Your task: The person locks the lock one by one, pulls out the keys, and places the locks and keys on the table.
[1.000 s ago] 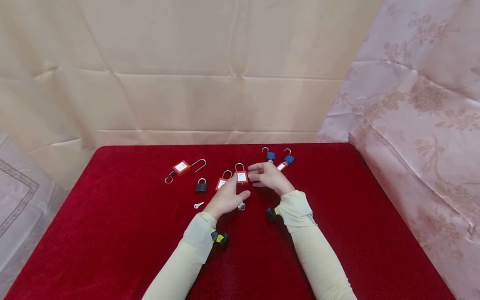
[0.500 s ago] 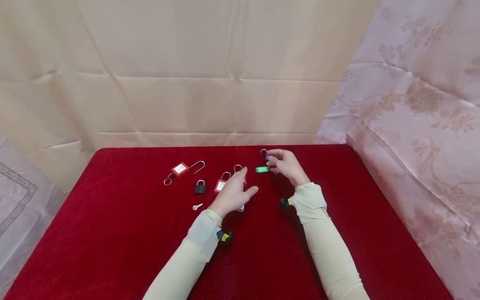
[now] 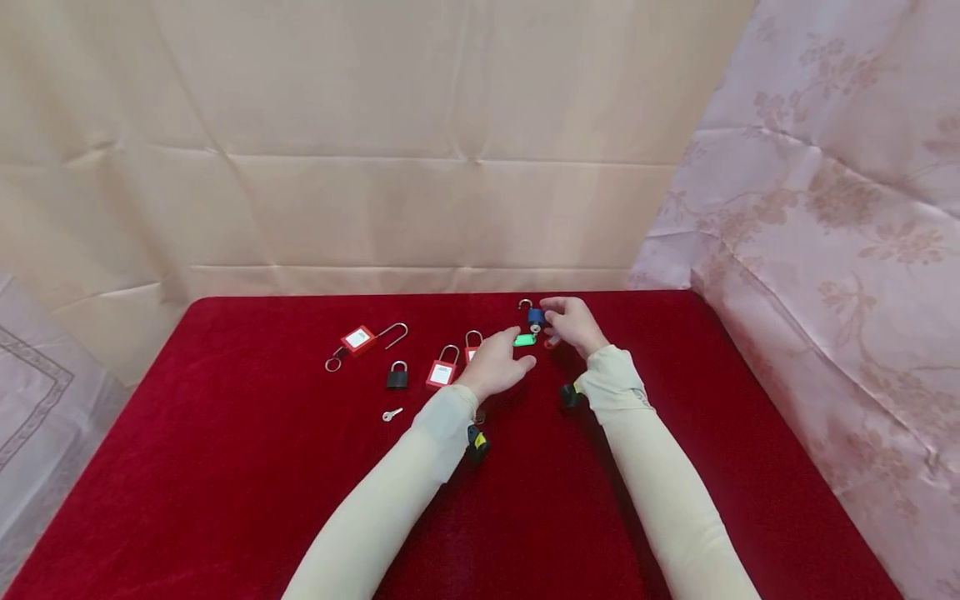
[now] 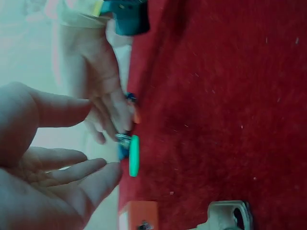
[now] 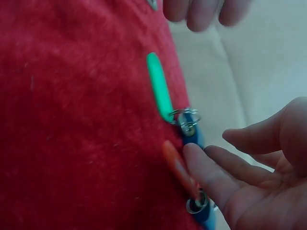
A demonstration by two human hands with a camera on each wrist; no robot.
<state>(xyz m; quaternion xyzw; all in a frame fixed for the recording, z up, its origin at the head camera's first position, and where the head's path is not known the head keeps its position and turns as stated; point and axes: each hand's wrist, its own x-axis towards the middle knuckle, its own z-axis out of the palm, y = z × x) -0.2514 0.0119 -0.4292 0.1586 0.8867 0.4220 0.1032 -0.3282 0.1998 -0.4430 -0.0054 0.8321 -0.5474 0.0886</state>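
Note:
In the head view my left hand (image 3: 495, 364) reaches over the table's middle, its fingertips right at a green key tag (image 3: 524, 340). Thumb and fingers stand apart with nothing between them in the left wrist view. The tag hangs by a ring from the key in a blue padlock (image 3: 536, 317), whose shackle is open. Just right of that padlock is my right hand (image 3: 576, 325), fingers loosely extended. In the right wrist view its fingertips are beside the blue padlock and close over a red key tag (image 5: 177, 167), which is linked to a second blue padlock (image 5: 207, 218).
A red padlock (image 3: 441, 373) and another red padlock (image 3: 471, 353), partly behind my left hand, lie nearby. Farther left are a long-shackled open red padlock (image 3: 358, 338), a black padlock (image 3: 397, 379) and a loose key (image 3: 392, 414). A curtain hangs behind the red-covered table (image 3: 225, 467).
My right hand has moved right and away from the red padlock to the blue padlocks. My left hand has followed rightward, leaving the red padlocks and reaching the green tag.

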